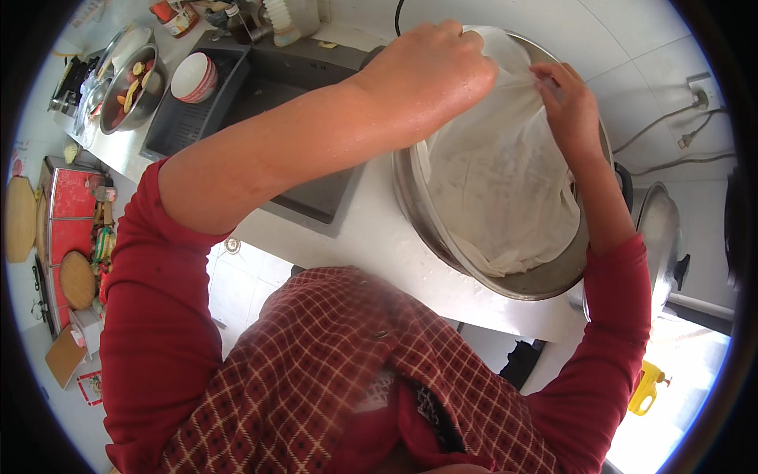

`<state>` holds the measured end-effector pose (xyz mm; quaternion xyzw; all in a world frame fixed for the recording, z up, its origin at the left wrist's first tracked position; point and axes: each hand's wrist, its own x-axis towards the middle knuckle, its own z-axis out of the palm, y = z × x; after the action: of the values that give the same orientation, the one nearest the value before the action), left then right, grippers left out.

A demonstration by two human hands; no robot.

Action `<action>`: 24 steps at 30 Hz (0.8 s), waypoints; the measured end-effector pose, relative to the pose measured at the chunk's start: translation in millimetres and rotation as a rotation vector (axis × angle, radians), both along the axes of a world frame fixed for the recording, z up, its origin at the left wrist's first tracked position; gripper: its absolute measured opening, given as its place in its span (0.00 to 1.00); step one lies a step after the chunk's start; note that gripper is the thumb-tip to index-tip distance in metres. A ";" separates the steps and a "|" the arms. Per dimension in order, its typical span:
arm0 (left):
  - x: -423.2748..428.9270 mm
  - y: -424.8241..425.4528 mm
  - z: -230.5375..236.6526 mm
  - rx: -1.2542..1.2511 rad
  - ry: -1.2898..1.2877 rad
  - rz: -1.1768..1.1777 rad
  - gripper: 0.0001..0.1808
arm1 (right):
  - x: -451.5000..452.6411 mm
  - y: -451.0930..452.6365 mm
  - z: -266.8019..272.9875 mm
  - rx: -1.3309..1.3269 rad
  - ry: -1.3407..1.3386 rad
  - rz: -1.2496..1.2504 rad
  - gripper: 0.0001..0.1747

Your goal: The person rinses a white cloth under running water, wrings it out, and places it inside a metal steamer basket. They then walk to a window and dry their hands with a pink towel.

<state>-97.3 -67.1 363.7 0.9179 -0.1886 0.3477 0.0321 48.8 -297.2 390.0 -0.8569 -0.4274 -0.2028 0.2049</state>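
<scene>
A thin off-white cloth (497, 183) lines a wide round stainless steel pot (421, 216) on the worktop. Its folds spread over the inside, and what lies beneath it is hidden. My left hand (441, 71) is closed in a fist on the gathered cloth at the far side. On the right, my right hand (569, 109) pinches a fold of the same cloth between thumb and fingers. The fabric is drawn into creases between the two hands. Part of the steel floor shows at the near right.
Left of the pot is a grey sink (317, 198) with stacked bowls (192, 77) on its side basin. A steel bowl of food pieces (131, 89) stands beyond. To the right are a steel lid (662, 237), a wall socket with cords (702, 98) and a yellow jug (645, 388).
</scene>
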 end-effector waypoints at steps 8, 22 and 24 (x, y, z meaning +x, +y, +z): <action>3.8 -3.4 -5.2 -0.450 0.372 -0.213 0.03 | -13.3 -36.4 23.1 -0.026 0.090 -0.048 0.07; 31.1 -17.4 1.8 0.279 0.149 0.040 0.11 | 65.9 37.0 -54.2 0.060 -0.137 -0.060 0.08; 33.5 -18.6 1.5 0.346 0.081 0.017 0.12 | 58.9 26.4 -38.7 0.142 0.068 -0.058 0.09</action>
<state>-63.8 -85.7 365.2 0.9246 -0.2363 0.2728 -0.1217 107.7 -270.7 351.3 -0.8586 -0.3796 -0.2094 0.2735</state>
